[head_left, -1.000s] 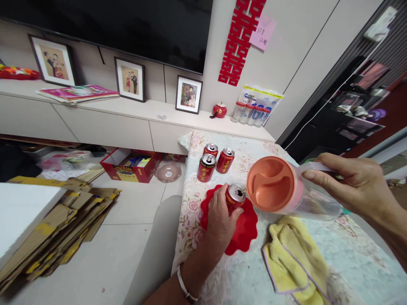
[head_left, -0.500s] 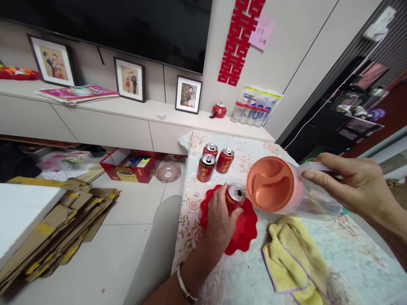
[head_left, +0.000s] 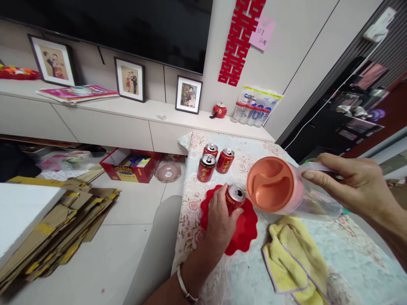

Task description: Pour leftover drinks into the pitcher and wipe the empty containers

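My left hand [head_left: 221,216] is wrapped round a red drink can [head_left: 235,196] with an open top, which stands on a red scalloped dish [head_left: 243,234]. In my right hand [head_left: 352,182] is the handle of a clear plastic pitcher [head_left: 321,202] with an orange lid [head_left: 270,184]. The pitcher is tipped onto its side, its lid end facing left and close beside the can's rim. Whether any liquid flows between them I cannot tell. Behind the dish are three more red cans: one in front [head_left: 206,168], one to the right [head_left: 225,161] and one at the back [head_left: 210,149].
A yellow cloth [head_left: 294,258] lies crumpled on the flowered tablecloth [head_left: 241,279]. On the cabinet beyond stand several lidded glass jars [head_left: 249,115] and a small red pot [head_left: 219,110]. Flattened cardboard [head_left: 63,228] and a red box [head_left: 130,166] are on the floor at left.
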`<state>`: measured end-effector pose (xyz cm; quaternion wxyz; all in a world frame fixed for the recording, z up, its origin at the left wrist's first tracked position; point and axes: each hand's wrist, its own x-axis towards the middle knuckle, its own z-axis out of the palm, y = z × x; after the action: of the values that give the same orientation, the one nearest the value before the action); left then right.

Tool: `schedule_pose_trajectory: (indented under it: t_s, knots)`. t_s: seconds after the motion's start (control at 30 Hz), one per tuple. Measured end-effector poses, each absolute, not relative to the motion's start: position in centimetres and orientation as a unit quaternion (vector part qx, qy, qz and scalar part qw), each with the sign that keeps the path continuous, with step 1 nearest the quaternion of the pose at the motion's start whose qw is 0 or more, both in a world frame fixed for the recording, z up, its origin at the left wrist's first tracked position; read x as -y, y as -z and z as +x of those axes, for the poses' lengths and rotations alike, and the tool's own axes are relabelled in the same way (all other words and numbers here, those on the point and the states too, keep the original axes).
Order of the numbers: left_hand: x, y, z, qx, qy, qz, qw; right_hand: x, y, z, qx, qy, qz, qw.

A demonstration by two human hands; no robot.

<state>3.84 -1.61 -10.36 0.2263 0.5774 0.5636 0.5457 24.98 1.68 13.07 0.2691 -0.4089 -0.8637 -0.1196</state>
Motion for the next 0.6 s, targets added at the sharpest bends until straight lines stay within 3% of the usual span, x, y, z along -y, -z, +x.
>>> schedule_pose_trajectory:
  t_s: [0.6]
  knots:
    - [1.61,10.12,3.78,-0.565,-0.542,0.579,0.228,-1.73,-13.04,24.92,0.87,0.131,-0.395,0.265]
